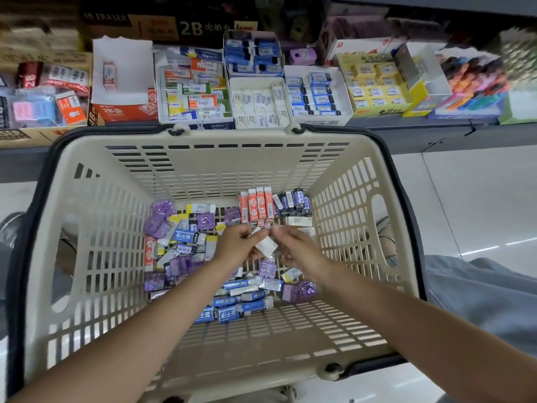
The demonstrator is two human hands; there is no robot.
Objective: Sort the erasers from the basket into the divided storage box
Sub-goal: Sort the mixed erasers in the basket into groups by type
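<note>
- Head view, nearest the camera: two bare forearms reach down into a beige slatted basket [87,216] with a dark rim handle.
- Left hand [236,242] and right hand [296,247] meet over the middle of the basket floor. Both have fingers curled in a pinch on a white eraser [266,245], which they hold just above the pile. Whether there is one piece or a small stack in the grip I cannot tell.
- Loose erasers on the basket floor: blue-sleeved erasers [186,237] left and near side, purple wrapped erasers [158,219] scattered around, some yellow-ended ones between.
- Already grouped at the far wall: orange erasers [257,206] standing in a row, dark blue erasers [293,203] just beside them, a white one below those.
- Shelf beyond the basket: a row of open display boxes. The white-eraser compartment [261,103] sits just past the far rim, between a mixed box [193,88] and a blue-eraser box [316,91].
- Judgement, step in hand: gathering white pieces before carrying them over to the matching compartment.
- To do it well: square the ends between both thumbs so nothing slips, pass the lot to one hand, lift clear over the far rim, and set them label-up in line with those already in the compartment. Check the print first, since yellow-ended pieces look similar side-on.
</note>
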